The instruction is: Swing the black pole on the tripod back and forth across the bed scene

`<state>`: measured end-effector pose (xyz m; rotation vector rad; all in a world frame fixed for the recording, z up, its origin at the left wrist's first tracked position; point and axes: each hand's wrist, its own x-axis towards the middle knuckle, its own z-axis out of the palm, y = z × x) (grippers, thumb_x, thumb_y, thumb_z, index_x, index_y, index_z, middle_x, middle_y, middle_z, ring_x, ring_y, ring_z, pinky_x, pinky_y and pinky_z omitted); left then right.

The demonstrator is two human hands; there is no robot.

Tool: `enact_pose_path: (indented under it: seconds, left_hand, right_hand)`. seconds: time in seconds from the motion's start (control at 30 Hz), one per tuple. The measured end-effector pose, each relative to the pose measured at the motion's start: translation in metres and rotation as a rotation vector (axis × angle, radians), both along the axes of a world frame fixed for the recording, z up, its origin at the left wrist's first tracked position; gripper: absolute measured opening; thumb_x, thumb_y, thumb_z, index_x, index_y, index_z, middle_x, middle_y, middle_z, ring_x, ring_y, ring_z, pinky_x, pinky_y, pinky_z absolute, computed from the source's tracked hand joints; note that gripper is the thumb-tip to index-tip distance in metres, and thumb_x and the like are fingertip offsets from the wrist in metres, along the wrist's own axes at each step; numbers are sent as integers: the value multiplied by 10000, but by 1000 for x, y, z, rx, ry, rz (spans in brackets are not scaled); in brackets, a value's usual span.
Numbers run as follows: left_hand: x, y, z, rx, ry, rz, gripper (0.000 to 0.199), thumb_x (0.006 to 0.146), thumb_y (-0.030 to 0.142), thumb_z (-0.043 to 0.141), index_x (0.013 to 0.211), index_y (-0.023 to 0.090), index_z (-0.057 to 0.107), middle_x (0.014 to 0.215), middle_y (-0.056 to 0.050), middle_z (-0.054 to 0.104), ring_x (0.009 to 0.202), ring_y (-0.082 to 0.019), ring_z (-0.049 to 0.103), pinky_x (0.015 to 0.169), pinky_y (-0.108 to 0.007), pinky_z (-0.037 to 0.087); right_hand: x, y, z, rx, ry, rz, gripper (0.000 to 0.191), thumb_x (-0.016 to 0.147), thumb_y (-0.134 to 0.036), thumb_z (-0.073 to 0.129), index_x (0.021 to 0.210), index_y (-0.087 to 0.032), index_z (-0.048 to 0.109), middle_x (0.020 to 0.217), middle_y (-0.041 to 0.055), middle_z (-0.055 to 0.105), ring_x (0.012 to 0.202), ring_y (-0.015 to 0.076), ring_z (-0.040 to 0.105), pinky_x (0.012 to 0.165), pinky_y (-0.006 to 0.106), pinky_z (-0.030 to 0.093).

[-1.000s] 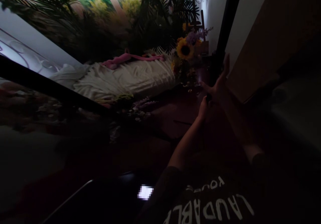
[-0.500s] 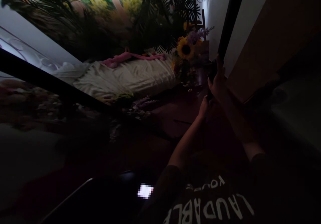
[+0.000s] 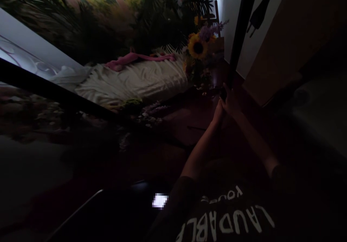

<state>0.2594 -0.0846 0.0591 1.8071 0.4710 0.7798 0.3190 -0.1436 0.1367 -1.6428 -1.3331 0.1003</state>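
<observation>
A black pole (image 3: 241,28) slants down from the top right toward my hands in dim light. My right hand (image 3: 230,102) is closed around its lower part, with one finger pointing up along it. Just below and to the left, my left hand (image 3: 218,111) grips the same pole, close against my right hand. The fingers are dark and partly hidden, and the pole's lower end is lost in shadow. Right of the pole, a black power plug (image 3: 258,16) hangs on its cord with the prongs down.
A cream cloth (image 3: 135,79) covers a low surface bearing a pink plush toy (image 3: 124,59). Sunflowers (image 3: 197,46) and palm leaves (image 3: 173,14) stand behind. Another dark bar (image 3: 54,90) crosses the left side. A brown panel (image 3: 282,54) stands at right.
My right hand has slid down the pole to my left hand. The power plug has come into view beside the pole. The view has shifted slightly.
</observation>
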Motion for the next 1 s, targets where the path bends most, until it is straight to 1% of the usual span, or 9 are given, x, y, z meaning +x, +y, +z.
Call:
enact_pose_path:
  seconds: [0.07,0.2,0.3,0.47,0.57,0.7,0.83,0.9,1.0]
  left_hand:
    - [-2,-1,0,-4,5,5,414,936,330,453,1310,154,447,1252,-161,575,1133,-222,578,986,-363,454]
    - [-3,-3,1,-29,64,42,367,934,312,446,1263,151,459,1168,-158,617,1031,-228,617,897,-367,480]
    - [-1,-4,1,-29,87,64,362,919,307,483,1246,154,457,1140,-152,630,1005,-221,623,867,-346,479]
    - [1,-4,0,-20,101,93,324,920,309,487,1204,154,477,1085,-137,645,946,-193,624,836,-309,468]
    - [1,-3,-1,-34,93,75,329,925,332,479,1206,160,474,1025,-116,656,884,-178,627,801,-294,470]
    - [0,-2,-2,-14,75,73,330,919,314,485,1215,170,467,1075,-124,641,937,-184,622,834,-300,466]
    - [-1,-1,-3,-9,70,76,315,919,308,480,1204,176,468,1094,-124,635,981,-185,612,863,-301,461]
    - [-2,-1,-3,-4,68,61,320,929,326,462,1208,170,463,1101,-123,635,987,-182,614,859,-294,462]
    - [-2,-1,-4,12,64,52,333,940,348,443,1217,164,460,1106,-125,634,978,-180,619,852,-290,464]
  right_hand:
    - [7,-9,-4,-12,-26,-37,673,865,-380,593,1473,-320,313,1412,84,423,1319,313,434,1100,527,386]
    - [16,-36,-22,-16,51,-41,702,834,-356,616,1469,-332,318,1375,74,472,1212,251,527,1018,451,487]
    - [19,-55,-34,-17,144,-71,711,814,-362,639,1458,-317,340,1290,70,555,1138,225,574,1004,427,492]
    - [17,-73,-39,-40,327,-113,653,795,-419,671,1396,-314,438,1130,48,666,1004,209,639,982,418,496]
    - [18,-70,-42,-47,410,-186,622,786,-469,671,1353,-298,483,1081,53,688,961,211,651,946,399,508]
    - [24,-52,-55,15,575,-286,562,740,-530,680,1216,-253,566,1055,59,688,949,210,656,860,347,529]
    - [28,-32,-67,48,854,-387,343,716,-457,672,968,-230,625,934,21,691,829,149,660,704,255,532]
    - [28,-26,-67,46,1008,-396,239,727,-377,641,912,-226,630,808,-17,671,669,99,629,547,190,481]
    - [29,-25,-61,28,1249,-301,189,728,-266,602,911,-227,631,648,-64,603,458,50,513,360,140,323]
